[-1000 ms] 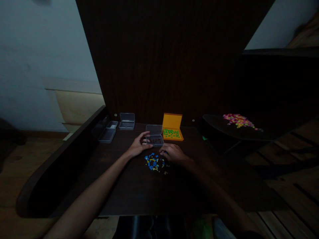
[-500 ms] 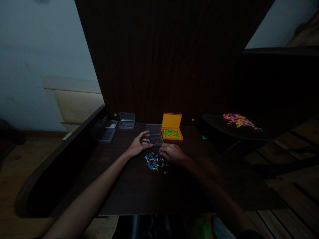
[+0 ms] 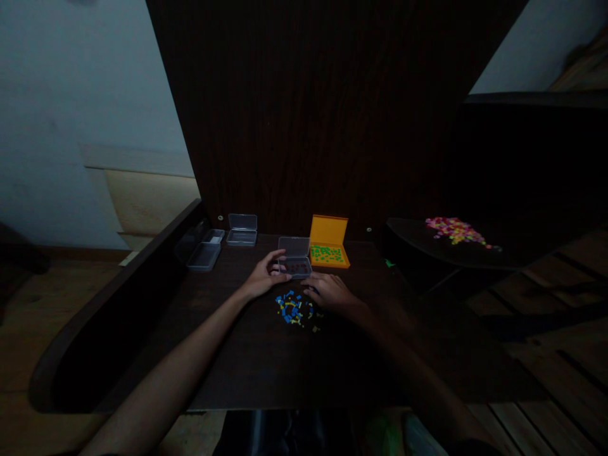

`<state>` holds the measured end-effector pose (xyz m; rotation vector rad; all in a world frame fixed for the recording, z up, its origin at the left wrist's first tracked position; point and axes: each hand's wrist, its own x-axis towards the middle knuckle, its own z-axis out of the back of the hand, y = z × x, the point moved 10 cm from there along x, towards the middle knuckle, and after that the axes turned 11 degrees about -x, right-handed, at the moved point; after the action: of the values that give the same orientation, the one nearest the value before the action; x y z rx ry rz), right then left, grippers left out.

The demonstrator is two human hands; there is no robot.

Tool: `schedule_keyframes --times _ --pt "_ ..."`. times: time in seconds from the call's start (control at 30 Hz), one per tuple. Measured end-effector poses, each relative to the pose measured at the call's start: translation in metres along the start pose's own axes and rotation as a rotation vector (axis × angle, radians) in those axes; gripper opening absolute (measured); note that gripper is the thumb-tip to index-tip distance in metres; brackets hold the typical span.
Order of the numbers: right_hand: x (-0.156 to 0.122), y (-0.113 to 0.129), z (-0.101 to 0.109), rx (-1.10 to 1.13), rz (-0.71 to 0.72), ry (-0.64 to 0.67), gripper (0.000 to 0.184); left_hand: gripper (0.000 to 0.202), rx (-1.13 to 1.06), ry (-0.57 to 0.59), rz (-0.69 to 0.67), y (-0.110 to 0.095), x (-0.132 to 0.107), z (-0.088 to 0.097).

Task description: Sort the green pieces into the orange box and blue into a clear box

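Observation:
My left hand [image 3: 266,273] is curled around the left side of a small clear plastic box [image 3: 295,275], thumb along its front edge. The box's lid stands up at the back, and several dark reddish pieces lie inside. My right hand [image 3: 330,291] rests low over the table at the box's front right corner, fingers stretched toward it and slightly apart. I see nothing held in them, though the dim light hides detail. Just in front lies a loose pile of small blue, yellow and pale pieces [image 3: 291,311], partly beside my right fingers.
An orange box [image 3: 329,229] with its lid up holds green pieces, right of the clear box. Two more clear boxes [image 3: 242,238] [image 3: 204,256] stand at the back left. Many pink and yellow beads [image 3: 458,231] lie on a side shelf. A raised dark panel [image 3: 118,304] borders the left.
My right fingers have straightened from a pinch and reach a little further left, toward the box's front corner. My left hand keeps its place on the box. The view has shifted slightly.

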<state>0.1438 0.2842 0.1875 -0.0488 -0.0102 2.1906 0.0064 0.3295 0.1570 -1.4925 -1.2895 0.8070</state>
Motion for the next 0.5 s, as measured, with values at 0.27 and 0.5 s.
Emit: schedule_keyframes --times 0.27,0.5 --pt "0.002 0.005 -0.007 -0.095 0.013 0.095 0.025 0.074 0.009 -0.006 0.0 0.001 0.0 0.001" --pt "-0.001 0.006 -0.013 -0.241 0.002 0.105 0.029 0.075 0.002 0.001 0.013 0.001 0.0 0.0"
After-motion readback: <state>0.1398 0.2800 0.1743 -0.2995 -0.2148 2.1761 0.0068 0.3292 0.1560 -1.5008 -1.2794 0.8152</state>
